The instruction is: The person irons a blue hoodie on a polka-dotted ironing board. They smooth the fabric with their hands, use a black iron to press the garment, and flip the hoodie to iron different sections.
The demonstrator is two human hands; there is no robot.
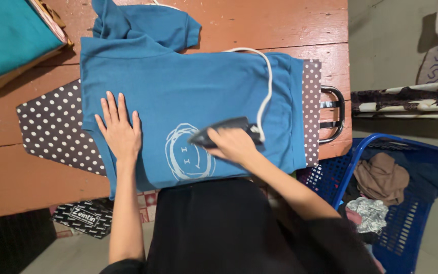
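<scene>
Two hands on a blue T-shirt [188, 96], ironing apparently midway.
Near: left hand [119, 133] lies flat, fingers spread, pinning the shirt's left part; right hand [234, 144] is closed around the dark iron [221, 133], which sits by the white print [188, 152]. Shirt lies spread on the dotted ironing board [51, 127]; far sleeve still bunched. Blue laundry basket [406, 213] at right holds more clothes.

Seen from above, the person wears a plain black garment that fills the near middle of the view, dark and without print or pattern. Both forearms are bare from the elbow down, with black sleeves bunched near the elbows. The left hand [119, 133] and right hand [234, 144] carry no gloves, rings or watch.
</scene>
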